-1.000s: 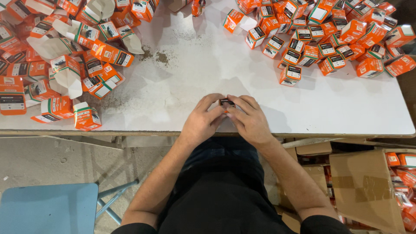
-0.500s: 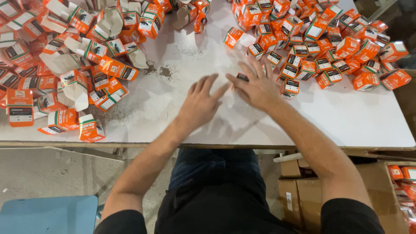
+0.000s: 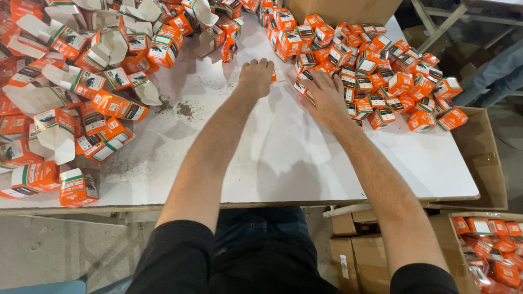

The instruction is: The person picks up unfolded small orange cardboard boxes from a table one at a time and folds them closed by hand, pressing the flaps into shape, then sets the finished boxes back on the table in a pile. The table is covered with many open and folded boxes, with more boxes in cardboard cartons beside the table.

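Note:
My left hand (image 3: 256, 76) reaches far across the white table (image 3: 283, 158), knuckles up and fingers curled under. What is inside the curl is hidden. A small orange box (image 3: 276, 76) lies just beside its fingertips. My right hand (image 3: 327, 97) lies flat with fingers apart on the near edge of a pile of closed small orange boxes (image 3: 376, 76), touching the nearest ones. Both forearms stretch over the bare middle of the table.
A heap of open, unfolded orange-and-white cartons (image 3: 71, 92) covers the table's left side. Dirt specks (image 3: 180, 109) lie near it. A brown cardboard box (image 3: 343, 10) stands at the far edge. Cartons with orange boxes (image 3: 490, 245) sit on the floor at right.
Both hands moved from the table's near edge, where they were together on a small item, out to the far piles. The view has shifted forward with them.

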A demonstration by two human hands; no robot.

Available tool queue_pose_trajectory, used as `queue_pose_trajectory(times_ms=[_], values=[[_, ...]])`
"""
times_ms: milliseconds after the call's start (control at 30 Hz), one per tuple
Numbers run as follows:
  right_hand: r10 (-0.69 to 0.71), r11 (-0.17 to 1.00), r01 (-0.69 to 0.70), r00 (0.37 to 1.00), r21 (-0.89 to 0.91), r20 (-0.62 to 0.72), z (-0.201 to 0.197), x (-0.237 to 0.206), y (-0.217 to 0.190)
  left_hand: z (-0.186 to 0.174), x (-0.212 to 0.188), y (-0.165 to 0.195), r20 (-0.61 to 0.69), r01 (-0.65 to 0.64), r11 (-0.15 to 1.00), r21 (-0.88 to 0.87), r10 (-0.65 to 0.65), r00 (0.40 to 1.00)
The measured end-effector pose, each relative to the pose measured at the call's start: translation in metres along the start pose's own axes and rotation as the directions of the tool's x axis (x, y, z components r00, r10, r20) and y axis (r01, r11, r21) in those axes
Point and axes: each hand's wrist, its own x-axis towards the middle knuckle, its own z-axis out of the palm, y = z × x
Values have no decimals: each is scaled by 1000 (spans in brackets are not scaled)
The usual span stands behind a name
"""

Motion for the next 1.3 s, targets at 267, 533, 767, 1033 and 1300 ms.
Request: queue_pose_trajectory(times_ms=[267,533,767,1033,1300], values=[[109,866,2,975,501,-194,51,105,-54,-15,-166,-29,-26,-24,885,-465,14,1000],[-31,903,33,999,429,-12,116,180,-106,-42,-278,-18,2,93,467,-880,-192,981],[-202,904,209,978,372,-60,99,49,-113,-12,-256,-24,-50,112,434,-894,-346,937],[-106,918,45,985,394,137,2,-85,-107,-21,-258,27,-282,-29,750,-661,-213,935],[425,573,-411,889,709,171,-12,-136,-138,-37,-251,38,-282,-305,785,-539,172,944]])
